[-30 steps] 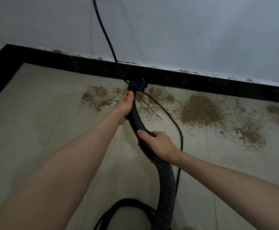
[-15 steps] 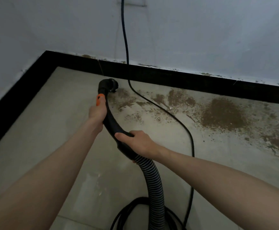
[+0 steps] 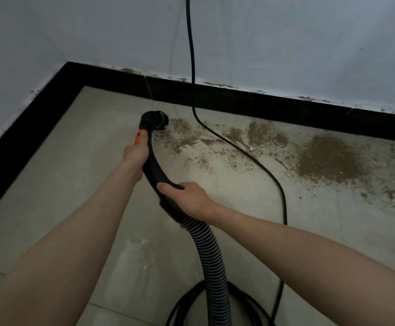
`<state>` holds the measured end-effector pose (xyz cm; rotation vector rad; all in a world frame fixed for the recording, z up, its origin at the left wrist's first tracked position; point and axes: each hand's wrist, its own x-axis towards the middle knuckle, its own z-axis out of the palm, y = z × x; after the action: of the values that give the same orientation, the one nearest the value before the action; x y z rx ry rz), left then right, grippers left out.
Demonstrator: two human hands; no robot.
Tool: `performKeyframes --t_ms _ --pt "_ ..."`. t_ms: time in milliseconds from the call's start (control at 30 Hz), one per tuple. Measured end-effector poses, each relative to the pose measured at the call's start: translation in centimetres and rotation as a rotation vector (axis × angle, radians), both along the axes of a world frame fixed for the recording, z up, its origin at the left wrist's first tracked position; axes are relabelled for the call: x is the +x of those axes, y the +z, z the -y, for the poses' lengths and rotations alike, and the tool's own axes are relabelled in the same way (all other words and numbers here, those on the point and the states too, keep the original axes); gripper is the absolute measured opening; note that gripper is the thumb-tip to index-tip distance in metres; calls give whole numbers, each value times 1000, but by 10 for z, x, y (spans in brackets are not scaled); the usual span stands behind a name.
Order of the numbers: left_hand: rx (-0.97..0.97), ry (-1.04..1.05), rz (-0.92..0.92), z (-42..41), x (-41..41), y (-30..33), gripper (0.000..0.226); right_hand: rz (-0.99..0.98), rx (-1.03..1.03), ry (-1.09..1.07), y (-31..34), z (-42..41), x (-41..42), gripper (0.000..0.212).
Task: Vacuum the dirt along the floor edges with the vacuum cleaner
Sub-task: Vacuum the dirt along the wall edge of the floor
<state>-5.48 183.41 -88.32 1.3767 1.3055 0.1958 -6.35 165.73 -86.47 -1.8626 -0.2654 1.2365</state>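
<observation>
I'm looking down at both forearms reaching toward the black skirting board (image 3: 239, 100), which I'll use as my marker. My left hand (image 3: 136, 154) is wrapped around the upper part of the curved black vacuum handle (image 3: 155, 170), fingers curled behind it, thumb up by the orange slider (image 3: 140, 136). My right hand (image 3: 188, 198) grips the lower end of that handle, thumb laid along the top, just where the ribbed grey hose (image 3: 209, 252) joins. The hose runs from there away from the skirting board and off the bottom edge. The nozzle end (image 3: 155, 120) sits low over the pale floor tile (image 3: 74, 180), near the skirting board but short of it, right at the left fringe of the brown dirt (image 3: 328, 156); I cannot tell whether it touches the floor. That dirt lies in patches and streaks along the foot of the skirting board, thickest off to the right of the nozzle. In the way: a black power cord (image 3: 193, 90) hangs down the white wall (image 3: 286, 43), crosses the skirting board just right of the nozzle, then snakes across the dirt and off toward me. More black cable lies coiled (image 3: 187, 302) around the hose, far from the skirting board. The skirting board turns a corner to the nozzle's left.
</observation>
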Motion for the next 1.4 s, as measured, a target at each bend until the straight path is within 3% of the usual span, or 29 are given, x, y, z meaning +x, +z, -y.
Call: performKeyframes --t_ms 1100,1400 --pt "-41 -399 -52 118 65 9 56 -61 -36 -321 22 105 10 47" --pt "-90 -449 -29 135 78 9 65 -43 -73 -360 23 115 12 44"
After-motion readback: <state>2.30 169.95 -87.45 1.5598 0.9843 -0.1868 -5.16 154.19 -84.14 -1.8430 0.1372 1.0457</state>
